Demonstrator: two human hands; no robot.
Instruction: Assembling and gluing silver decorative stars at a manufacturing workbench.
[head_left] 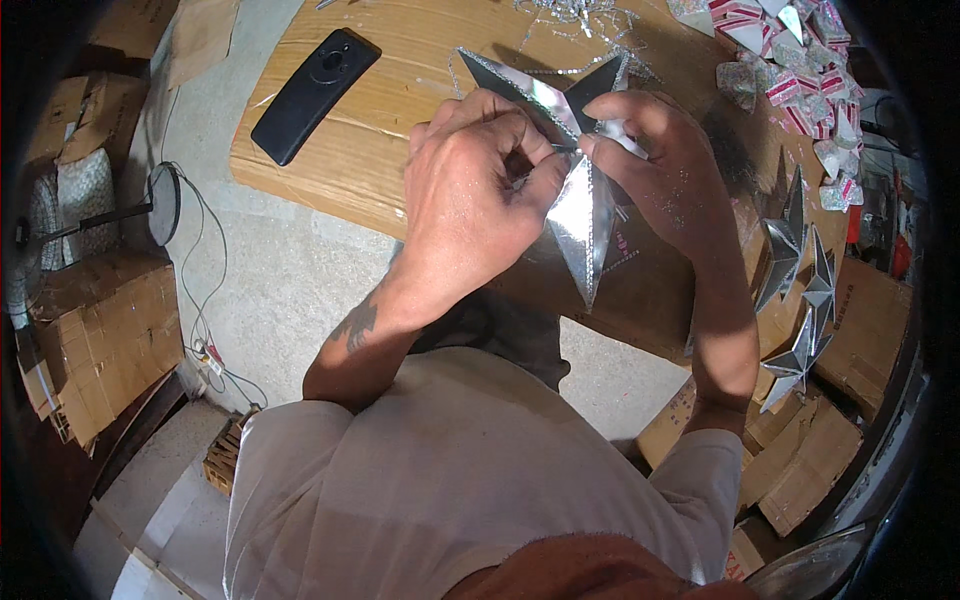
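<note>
A silver star ornament (575,220) with mirrored, folded points and a beaded trim along its ridges lies in front of me on the cardboard-covered table. My left hand (475,185) is closed over its left side, thumb and fingers pinched close to the middle; what sits between those fingertips is hidden. Bent around the star's right point, my right hand (660,165) grips it with thumb and forefinger near the centre. A thin silver bead chain (585,12) lies in a loose heap behind the star, with strands trailing close to its upper points.
A black phone (315,97) lies at the table's left. Glittery red-and-white pieces (800,85) pile up at the far right. Several more silver stars (800,300) stand along the right edge. Cardboard boxes (105,335), a round-based stand (163,205) and cables (212,290) occupy the floor at left.
</note>
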